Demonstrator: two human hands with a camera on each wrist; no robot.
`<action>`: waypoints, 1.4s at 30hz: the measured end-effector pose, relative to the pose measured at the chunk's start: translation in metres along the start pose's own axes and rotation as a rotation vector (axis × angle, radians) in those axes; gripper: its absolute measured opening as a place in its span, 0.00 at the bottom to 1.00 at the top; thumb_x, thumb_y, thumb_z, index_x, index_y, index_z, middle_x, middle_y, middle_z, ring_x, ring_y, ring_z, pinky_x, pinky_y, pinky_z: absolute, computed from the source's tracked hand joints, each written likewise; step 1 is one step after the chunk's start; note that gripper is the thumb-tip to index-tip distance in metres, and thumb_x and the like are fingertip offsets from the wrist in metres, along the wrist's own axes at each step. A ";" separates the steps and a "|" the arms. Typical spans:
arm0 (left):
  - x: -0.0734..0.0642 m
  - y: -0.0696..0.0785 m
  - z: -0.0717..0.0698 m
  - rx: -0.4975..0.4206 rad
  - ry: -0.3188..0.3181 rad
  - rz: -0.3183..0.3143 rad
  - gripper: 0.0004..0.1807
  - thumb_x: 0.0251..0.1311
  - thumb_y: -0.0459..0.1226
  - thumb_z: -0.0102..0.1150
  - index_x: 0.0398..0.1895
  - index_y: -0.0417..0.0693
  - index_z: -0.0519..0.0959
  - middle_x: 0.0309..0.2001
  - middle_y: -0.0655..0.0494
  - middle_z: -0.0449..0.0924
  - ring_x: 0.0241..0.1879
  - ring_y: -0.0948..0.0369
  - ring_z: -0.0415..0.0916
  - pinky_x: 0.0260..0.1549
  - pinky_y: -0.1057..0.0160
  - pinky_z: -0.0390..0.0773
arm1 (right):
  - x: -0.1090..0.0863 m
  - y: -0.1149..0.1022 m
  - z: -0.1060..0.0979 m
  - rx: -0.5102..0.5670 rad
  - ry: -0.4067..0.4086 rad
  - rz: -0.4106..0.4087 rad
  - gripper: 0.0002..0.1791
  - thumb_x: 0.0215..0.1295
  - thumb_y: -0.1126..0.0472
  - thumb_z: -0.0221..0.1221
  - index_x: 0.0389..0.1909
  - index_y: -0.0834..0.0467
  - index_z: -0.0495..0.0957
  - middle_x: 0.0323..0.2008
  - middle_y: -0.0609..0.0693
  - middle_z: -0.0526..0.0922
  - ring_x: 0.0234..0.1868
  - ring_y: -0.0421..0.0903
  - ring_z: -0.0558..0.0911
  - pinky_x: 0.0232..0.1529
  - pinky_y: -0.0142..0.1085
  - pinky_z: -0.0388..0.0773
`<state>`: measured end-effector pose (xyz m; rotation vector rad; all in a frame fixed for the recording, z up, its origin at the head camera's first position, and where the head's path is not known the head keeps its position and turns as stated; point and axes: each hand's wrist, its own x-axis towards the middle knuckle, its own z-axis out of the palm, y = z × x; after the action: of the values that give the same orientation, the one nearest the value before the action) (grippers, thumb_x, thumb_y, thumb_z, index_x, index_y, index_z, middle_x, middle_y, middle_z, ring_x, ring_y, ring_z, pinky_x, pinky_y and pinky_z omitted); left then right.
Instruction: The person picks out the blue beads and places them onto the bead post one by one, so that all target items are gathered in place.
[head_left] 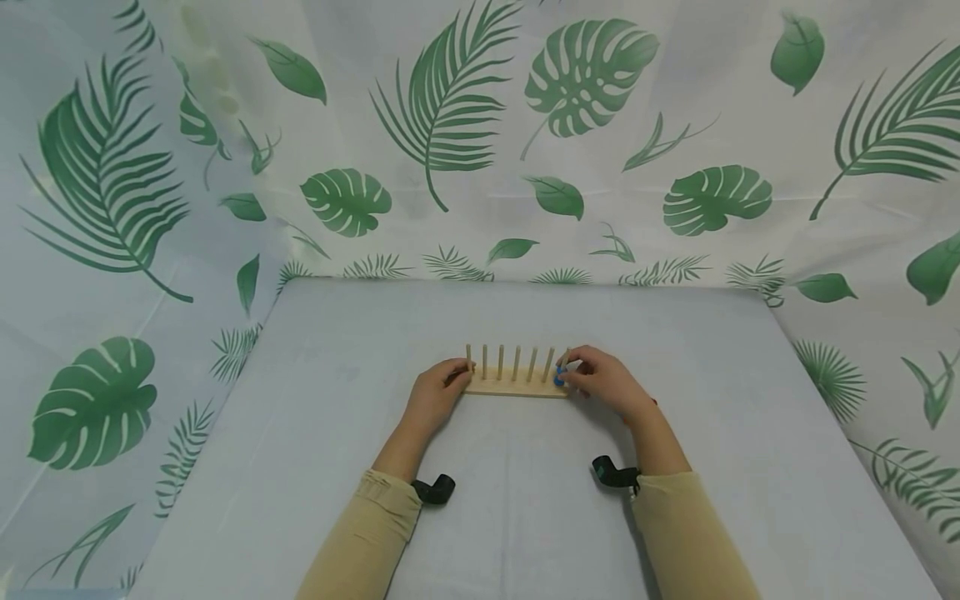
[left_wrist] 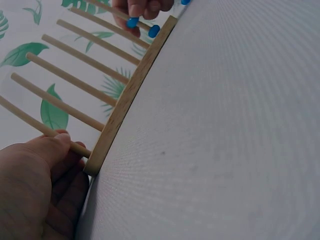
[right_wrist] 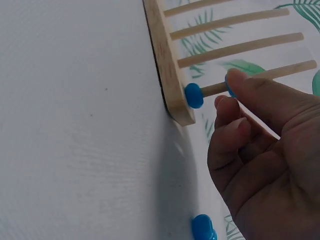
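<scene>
A wooden peg board point(head_left: 513, 387) with a row of several upright pegs lies across the table in front of me. At its left end my left hand point(head_left: 435, 393) pinches the outermost peg point(left_wrist: 25, 115) low down, thumb on the near side and fingers behind. My right hand point(head_left: 606, 383) is at the opposite end, pinching a blue bead point(right_wrist: 230, 86) between thumb and index finger. That bead is round the rightmost peg point(right_wrist: 290, 70), partway up and partly covered by the fingertips. Another blue bead point(right_wrist: 194, 95) sits at the foot of the same peg, against the board.
More blue beads point(right_wrist: 202, 227) lie on the table beyond the board's right end, by the right hand. A white cloth covers the table point(head_left: 502, 475). Leaf-printed curtains point(head_left: 465, 167) stand along the back and sides.
</scene>
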<state>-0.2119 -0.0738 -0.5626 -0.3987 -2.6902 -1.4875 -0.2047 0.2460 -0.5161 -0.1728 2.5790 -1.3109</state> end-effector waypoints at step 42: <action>0.001 0.000 0.000 0.017 -0.004 -0.002 0.15 0.69 0.45 0.59 0.54 0.52 0.82 0.53 0.54 0.84 0.56 0.56 0.80 0.56 0.54 0.80 | -0.010 -0.001 -0.023 -0.119 -0.032 0.033 0.18 0.70 0.51 0.60 0.59 0.45 0.77 0.44 0.52 0.85 0.38 0.48 0.82 0.39 0.40 0.79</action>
<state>-0.2125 -0.0736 -0.5621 -0.3992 -2.7056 -1.4646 -0.2011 0.2658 -0.5007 -0.1705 2.6224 -1.1347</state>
